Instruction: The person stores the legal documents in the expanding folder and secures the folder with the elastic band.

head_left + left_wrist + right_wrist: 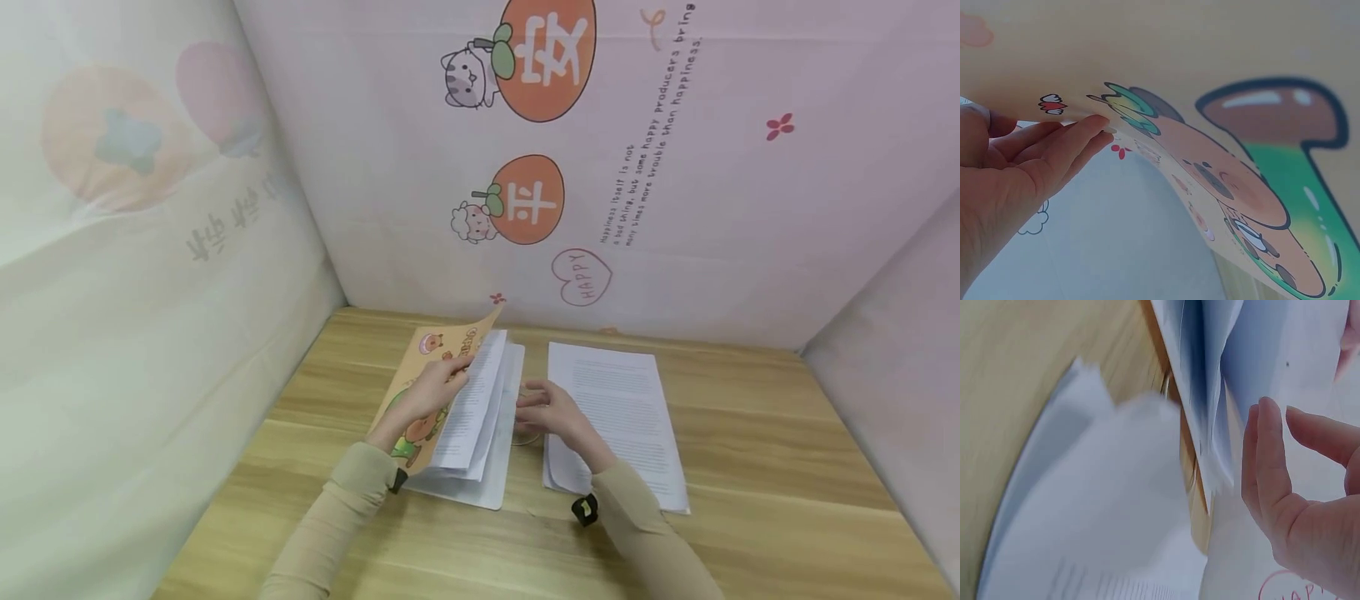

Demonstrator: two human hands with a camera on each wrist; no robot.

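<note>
An orange folder cover with cartoon prints stands tilted up on the left. My left hand pinches its raised edge between thumb and fingers. Under the cover lie loose printed sheets, some lifted and fanned. My right hand is beside the folder's right edge, fingers apart and slightly bent, holding nothing. A thin gold loop shows below it, partly hidden. To the right lies a stack of printed paper, its near left corner curled up.
The wooden table meets a printed cloth wall behind the papers. More cloth hangs at the left and right. Black straps are on both wrists.
</note>
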